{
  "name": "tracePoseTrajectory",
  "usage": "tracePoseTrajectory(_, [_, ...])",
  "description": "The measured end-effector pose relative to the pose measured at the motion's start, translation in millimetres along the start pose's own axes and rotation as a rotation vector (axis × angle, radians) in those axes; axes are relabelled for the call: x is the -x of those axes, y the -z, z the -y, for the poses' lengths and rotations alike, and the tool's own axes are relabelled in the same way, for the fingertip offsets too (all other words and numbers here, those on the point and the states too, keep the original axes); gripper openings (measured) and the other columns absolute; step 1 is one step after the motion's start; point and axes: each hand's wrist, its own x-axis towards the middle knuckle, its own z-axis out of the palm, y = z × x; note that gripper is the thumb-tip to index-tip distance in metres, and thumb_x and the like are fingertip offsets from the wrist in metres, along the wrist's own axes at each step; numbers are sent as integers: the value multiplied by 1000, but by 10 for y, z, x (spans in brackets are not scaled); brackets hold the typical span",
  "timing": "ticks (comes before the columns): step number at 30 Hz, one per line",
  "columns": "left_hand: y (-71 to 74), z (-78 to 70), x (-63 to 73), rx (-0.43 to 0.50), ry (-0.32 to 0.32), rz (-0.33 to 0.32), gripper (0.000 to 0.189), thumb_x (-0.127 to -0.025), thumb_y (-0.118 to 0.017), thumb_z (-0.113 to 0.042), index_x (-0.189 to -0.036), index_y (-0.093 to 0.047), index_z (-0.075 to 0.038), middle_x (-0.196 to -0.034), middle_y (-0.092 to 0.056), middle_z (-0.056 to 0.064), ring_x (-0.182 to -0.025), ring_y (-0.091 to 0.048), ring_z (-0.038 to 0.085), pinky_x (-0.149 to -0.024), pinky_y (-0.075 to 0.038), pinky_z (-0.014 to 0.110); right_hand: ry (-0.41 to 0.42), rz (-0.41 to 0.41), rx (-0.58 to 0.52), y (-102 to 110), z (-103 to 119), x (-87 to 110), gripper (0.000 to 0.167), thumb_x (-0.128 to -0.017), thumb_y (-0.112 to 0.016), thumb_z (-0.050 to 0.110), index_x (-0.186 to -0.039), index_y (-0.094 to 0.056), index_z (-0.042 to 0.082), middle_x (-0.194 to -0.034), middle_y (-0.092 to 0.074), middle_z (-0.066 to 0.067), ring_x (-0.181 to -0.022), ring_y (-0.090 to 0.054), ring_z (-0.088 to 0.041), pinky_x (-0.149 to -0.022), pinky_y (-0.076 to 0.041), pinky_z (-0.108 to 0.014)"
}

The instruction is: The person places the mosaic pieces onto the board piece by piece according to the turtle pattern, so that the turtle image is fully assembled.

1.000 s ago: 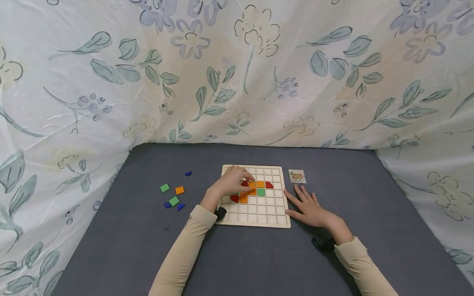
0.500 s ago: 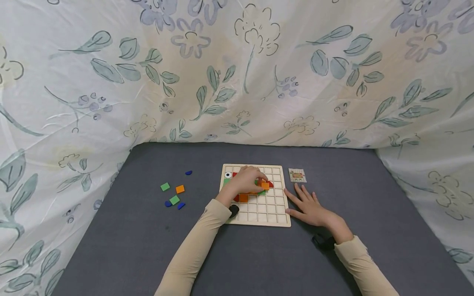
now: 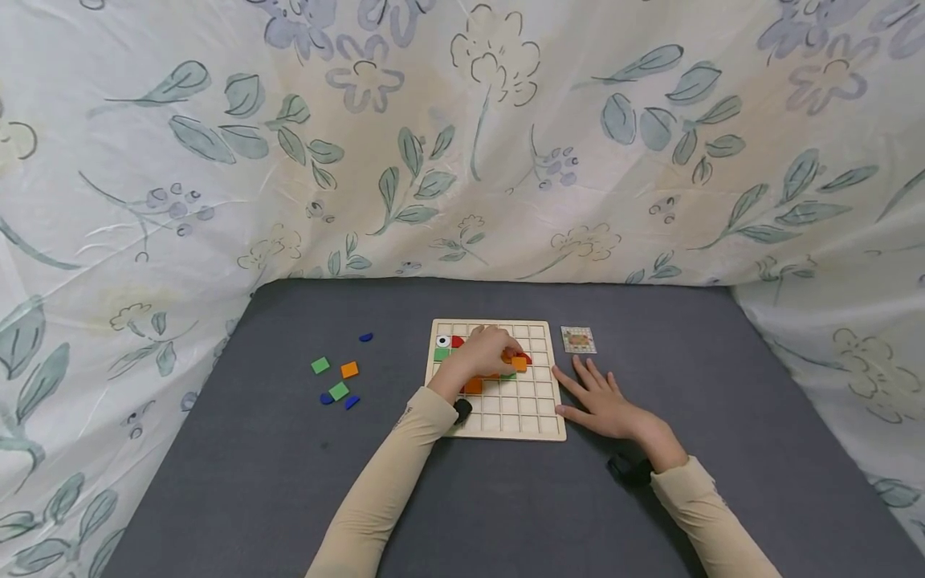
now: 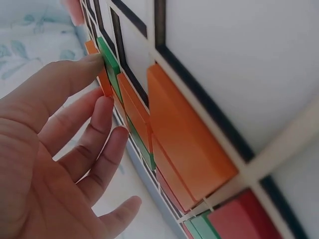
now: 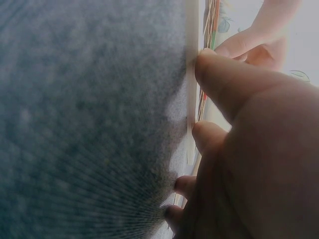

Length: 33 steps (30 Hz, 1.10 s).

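Observation:
A pale wooden grid board (image 3: 535, 417) lies on the dark table. Over its upper right part, my left hand (image 3: 482, 353) pinches an orange square tile (image 3: 519, 364) between thumb and fingers. In the left wrist view, this orange tile (image 4: 104, 82) stands beside a green tile (image 4: 109, 59), with other orange tiles (image 4: 187, 134) set in the grid nearer the camera. My left hand hides part of the tile pattern. My right hand (image 3: 607, 407) rests on the table with fingers spread; its thumb (image 5: 214, 69) touches the board's right edge.
Left of the board lie loose green tiles (image 3: 320, 365), an orange tile (image 3: 350, 369) and blue pieces (image 3: 366, 337). A small pattern card (image 3: 578, 339) lies past the board's upper right corner. A floral curtain (image 3: 433, 160) hangs behind the table.
My left hand has moved right across the board and now has an orange tile between its fingers. A white-and-black round piece at the upper left came into sight. My right hand stays put.

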Motion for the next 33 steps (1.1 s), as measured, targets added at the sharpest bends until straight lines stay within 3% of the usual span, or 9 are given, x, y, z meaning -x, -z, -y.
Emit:
tracePoseTrajectory(9, [4,-71,8,-3,7,18,35,-82,-70,-27,-115,-67,-19,-94,-63,-4,-92,-51,12,-109,-25,50,50,-22,-9,-24,-57,-10,68,-93,-48,46,-149,-20,19,-152,-3,-26,-138,3,-48,-101,2,-70])
tracePoseTrajectory(18, [-18,-131,25,24,1,45,28,-81,-72,-26,-109,-69,-22,-93,-64,-8,-93,-50,11,-111,-20,51,30,0,-4,-51,-109,-35,70,-93,-44,52,-150,-17,23,-154,0,-21,-139,7,-43,-103,4,-69])
tracePoseTrajectory(33, [-64,-125,32,38,30,6,24,-78,-74,-28,-101,-71,-22,-94,-66,-9,-95,-50,12,-111,-17,52,55,-11,-17,-31,-66,-24,68,-93,-46,48,-150,-19,22,-152,-2,-26,-138,6,-47,-101,4,-71])
